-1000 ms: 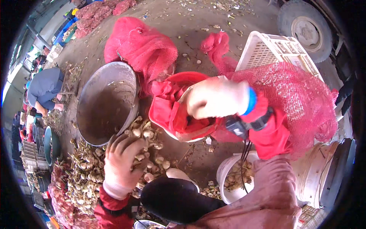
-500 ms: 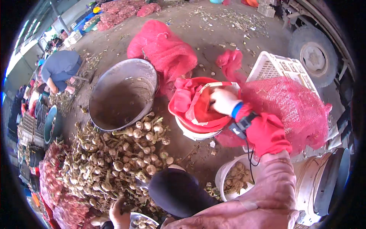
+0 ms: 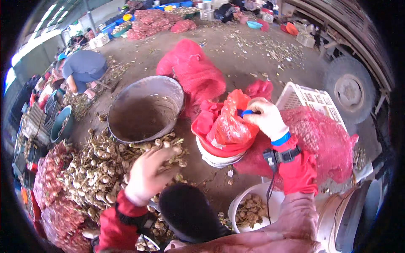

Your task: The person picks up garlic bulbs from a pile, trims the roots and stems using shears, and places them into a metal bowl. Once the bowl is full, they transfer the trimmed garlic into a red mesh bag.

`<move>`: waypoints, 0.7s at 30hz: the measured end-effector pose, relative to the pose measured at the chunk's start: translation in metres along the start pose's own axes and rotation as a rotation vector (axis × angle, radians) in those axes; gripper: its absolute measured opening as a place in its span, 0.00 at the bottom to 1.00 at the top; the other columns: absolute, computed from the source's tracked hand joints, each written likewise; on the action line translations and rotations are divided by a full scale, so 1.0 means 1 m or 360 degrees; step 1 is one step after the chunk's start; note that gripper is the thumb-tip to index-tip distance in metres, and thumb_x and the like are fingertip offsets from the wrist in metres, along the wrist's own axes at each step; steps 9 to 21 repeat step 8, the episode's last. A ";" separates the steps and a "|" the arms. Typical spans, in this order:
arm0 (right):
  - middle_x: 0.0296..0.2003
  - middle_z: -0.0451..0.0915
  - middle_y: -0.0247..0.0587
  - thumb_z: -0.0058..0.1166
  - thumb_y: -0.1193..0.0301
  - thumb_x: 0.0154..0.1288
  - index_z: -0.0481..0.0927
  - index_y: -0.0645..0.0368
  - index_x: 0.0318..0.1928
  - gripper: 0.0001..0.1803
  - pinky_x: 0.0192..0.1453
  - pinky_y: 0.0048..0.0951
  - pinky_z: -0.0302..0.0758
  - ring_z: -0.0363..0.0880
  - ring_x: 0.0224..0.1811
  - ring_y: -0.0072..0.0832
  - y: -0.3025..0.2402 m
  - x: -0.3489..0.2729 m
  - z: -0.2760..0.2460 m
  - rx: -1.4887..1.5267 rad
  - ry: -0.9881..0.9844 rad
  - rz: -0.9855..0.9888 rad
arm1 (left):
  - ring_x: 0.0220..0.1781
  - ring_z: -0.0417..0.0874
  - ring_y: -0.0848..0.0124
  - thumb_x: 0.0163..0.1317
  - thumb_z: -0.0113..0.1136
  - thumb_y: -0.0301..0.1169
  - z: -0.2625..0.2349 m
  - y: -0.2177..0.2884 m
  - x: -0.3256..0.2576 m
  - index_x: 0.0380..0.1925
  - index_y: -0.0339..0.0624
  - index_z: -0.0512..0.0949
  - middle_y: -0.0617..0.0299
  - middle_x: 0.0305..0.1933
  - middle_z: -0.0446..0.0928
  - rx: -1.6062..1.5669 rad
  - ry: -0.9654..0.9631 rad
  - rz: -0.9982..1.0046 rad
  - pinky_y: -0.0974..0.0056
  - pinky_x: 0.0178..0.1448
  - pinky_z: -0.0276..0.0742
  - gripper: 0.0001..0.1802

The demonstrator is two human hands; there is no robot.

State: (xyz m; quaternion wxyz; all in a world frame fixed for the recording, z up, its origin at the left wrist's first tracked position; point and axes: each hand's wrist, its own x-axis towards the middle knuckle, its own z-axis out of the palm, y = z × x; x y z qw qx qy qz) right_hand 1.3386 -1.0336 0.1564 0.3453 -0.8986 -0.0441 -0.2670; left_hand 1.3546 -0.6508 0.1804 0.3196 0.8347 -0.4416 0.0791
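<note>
My right hand (image 3: pixel 266 118), in a pale glove, is closed on a small blue object (image 3: pixel 247 113) whose kind I cannot make out. It is just above a red plastic bag (image 3: pixel 234 122) that sits with red cloth on a white bucket (image 3: pixel 215 159). My left hand (image 3: pixel 147 173), also gloved and somewhat blurred, hovers over a heap of garlic bulbs (image 3: pixel 95 164) with stems. Its fingers are stretched and spread, with nothing visible in them. Below my right forearm a white bucket (image 3: pixel 276 202) holds more garlic (image 3: pixel 252 209).
A large dark tub (image 3: pixel 145 105) stands beyond the heap, with red mesh sacks (image 3: pixel 192 69) behind it. At right are another mesh sack (image 3: pixel 312 135), a white crate (image 3: pixel 310 99) and a vehicle wheel (image 3: pixel 349 90). A person (image 3: pixel 84 69) bends down at the far left.
My right hand has come up out of the red bag with the small blue object, drawing the bag upward. My left hand has risen from the lower edge to above the garlic. The view has tilted up.
</note>
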 end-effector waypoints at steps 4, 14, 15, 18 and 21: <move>0.35 0.80 0.44 0.70 0.76 0.43 0.82 0.62 0.32 0.13 0.48 0.34 0.77 0.80 0.41 0.37 -0.007 -0.009 0.016 0.0221 0.0004 -0.0137 | 0.48 0.81 0.48 0.53 0.69 0.42 0.066 0.021 0.079 0.59 0.45 0.72 0.46 0.51 0.78 -0.0146 0.0205 0.0204 0.50 0.51 0.78 0.33; 0.43 0.80 0.41 0.71 0.79 0.45 0.83 0.60 0.32 0.12 0.50 0.33 0.78 0.80 0.43 0.34 0.008 -0.015 0.024 0.0760 0.0082 0.0154 | 0.58 0.77 0.46 0.49 0.71 0.49 0.113 0.027 0.129 0.64 0.48 0.67 0.41 0.58 0.73 0.0456 -0.0423 -0.0089 0.48 0.62 0.73 0.42; 0.43 0.80 0.41 0.71 0.79 0.45 0.83 0.60 0.32 0.12 0.50 0.33 0.78 0.80 0.43 0.34 0.008 -0.015 0.024 0.0760 0.0082 0.0154 | 0.58 0.77 0.46 0.49 0.71 0.49 0.113 0.027 0.129 0.64 0.48 0.67 0.41 0.58 0.73 0.0456 -0.0423 -0.0089 0.48 0.62 0.73 0.42; 0.43 0.80 0.41 0.71 0.79 0.45 0.83 0.60 0.32 0.12 0.50 0.33 0.78 0.80 0.43 0.34 0.008 -0.015 0.024 0.0760 0.0082 0.0154 | 0.58 0.77 0.46 0.49 0.71 0.49 0.113 0.027 0.129 0.64 0.48 0.67 0.41 0.58 0.73 0.0456 -0.0423 -0.0089 0.48 0.62 0.73 0.42; 0.43 0.80 0.41 0.71 0.79 0.45 0.83 0.60 0.32 0.12 0.50 0.33 0.78 0.80 0.43 0.34 0.008 -0.015 0.024 0.0760 0.0082 0.0154 | 0.58 0.77 0.46 0.49 0.71 0.49 0.113 0.027 0.129 0.64 0.48 0.67 0.41 0.58 0.73 0.0456 -0.0423 -0.0089 0.48 0.62 0.73 0.42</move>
